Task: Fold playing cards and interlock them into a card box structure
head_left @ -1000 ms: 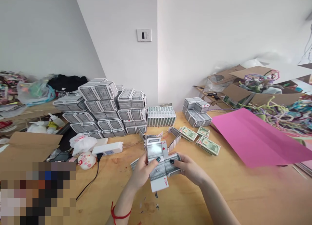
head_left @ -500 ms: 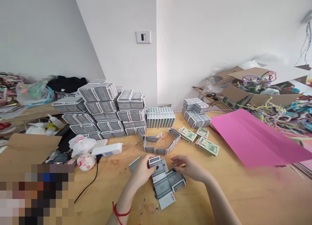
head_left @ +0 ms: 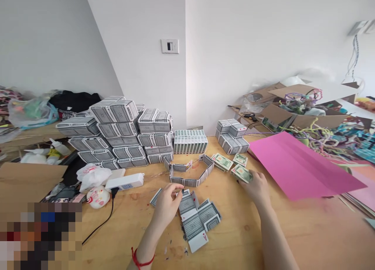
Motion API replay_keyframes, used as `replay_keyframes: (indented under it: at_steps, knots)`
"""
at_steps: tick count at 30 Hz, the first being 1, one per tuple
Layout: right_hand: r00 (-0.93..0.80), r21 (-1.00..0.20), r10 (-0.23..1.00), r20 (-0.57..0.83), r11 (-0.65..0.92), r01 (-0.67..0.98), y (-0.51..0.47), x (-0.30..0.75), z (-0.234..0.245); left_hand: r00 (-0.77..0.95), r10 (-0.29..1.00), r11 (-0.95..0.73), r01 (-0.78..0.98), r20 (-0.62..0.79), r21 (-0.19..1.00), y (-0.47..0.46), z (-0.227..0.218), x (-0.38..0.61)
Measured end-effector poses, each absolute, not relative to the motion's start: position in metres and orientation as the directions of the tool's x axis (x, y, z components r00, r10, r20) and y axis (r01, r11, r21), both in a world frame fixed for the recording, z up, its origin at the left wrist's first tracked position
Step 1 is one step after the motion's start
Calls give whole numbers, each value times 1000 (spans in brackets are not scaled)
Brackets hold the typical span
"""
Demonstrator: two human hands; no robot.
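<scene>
Playing cards with grey patterned backs [head_left: 193,225] lie joined and overlapping in a cross-like layout, one red ace [head_left: 198,242] face up at the near end. My left hand [head_left: 168,201] is at the far left end of this layout, thumb and fingers closed together by the top card's edge; whatever is between them is hidden. Farther right, my right hand [head_left: 258,188] grips the right end of a small stack of green banknote-patterned cards [head_left: 241,173]. Two similar stacks [head_left: 222,161] [head_left: 240,159] lie just beyond it.
A ring of folded cards [head_left: 187,181] stands behind the layout. Card-built blocks [head_left: 117,129] pile up at left, with smaller blocks [head_left: 233,137] at right. A white power strip [head_left: 125,181], pink sheet [head_left: 304,168] and cardboard box [head_left: 310,118] lie around the table.
My right hand has left the grey card layout and moved right, onto the nearest green stack. My left hand has stayed by the top card. The view has shifted slightly.
</scene>
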State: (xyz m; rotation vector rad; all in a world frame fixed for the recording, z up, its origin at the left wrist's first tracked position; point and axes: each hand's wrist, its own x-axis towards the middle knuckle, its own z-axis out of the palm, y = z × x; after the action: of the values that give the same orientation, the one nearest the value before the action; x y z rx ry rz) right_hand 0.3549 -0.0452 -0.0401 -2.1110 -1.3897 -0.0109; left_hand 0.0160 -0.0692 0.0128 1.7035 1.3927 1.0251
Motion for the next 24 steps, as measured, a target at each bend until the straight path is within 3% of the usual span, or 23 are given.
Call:
replay_keyframes:
  at_steps: [3, 6, 9, 12, 15, 24]
  knots:
    - [470, -588, 784, 406, -169, 791, -47, 334, -21, 103, 979, -202, 416, 174, 887, -71, 16, 17]
    - [425, -724, 795, 433, 27, 689, -53, 302, 1, 131, 983, -167, 332, 130, 928, -76, 19, 19]
    - [295, -749, 815, 498, 233, 620, -64, 261, 17, 210, 977, -52, 96, 31, 994, -82, 25, 27]
    - [113, -765, 865, 489, 363, 532, -77, 223, 23, 284, 958, 3, -178, 49, 984, -88, 32, 35]
    - [21, -798, 892, 452, 394, 456, -86, 200, 23, 273, 957, -21, -261, 95, 965, -90, 38, 38]
    - [5, -817, 901, 433, 390, 425, -92, 190, 21, 248, 964, -31, -242, 93, 970, -90, 33, 38]
